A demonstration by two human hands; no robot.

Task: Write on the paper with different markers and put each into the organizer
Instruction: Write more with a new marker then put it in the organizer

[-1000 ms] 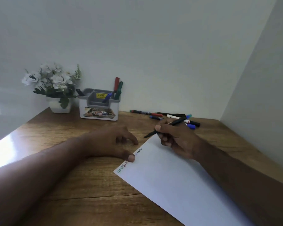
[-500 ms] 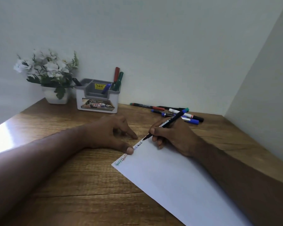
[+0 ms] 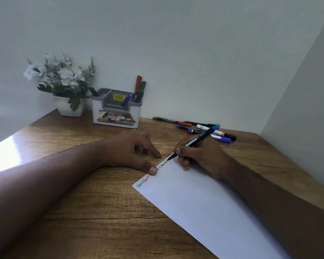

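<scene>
A white sheet of paper lies slanted on the wooden desk, with short green, red and blue words along its upper edge. My right hand grips a black marker with a teal end cap, its tip touching the paper at the top edge. My left hand rests on the desk, thumb pressing the paper's edge, fingers loosely bent. The grey-and-white organizer stands by the back wall with a red, a green and a blue marker in it. Several loose markers lie behind my right hand.
A white pot of white flowers stands left of the organizer. Walls close the desk at the back and on the right. Bright glare falls on the desk's left edge.
My right hand turned the marker from nearly flat to a writing angle and brought its tip down onto the paper's top edge. A new word has grown there. My left hand stayed.
</scene>
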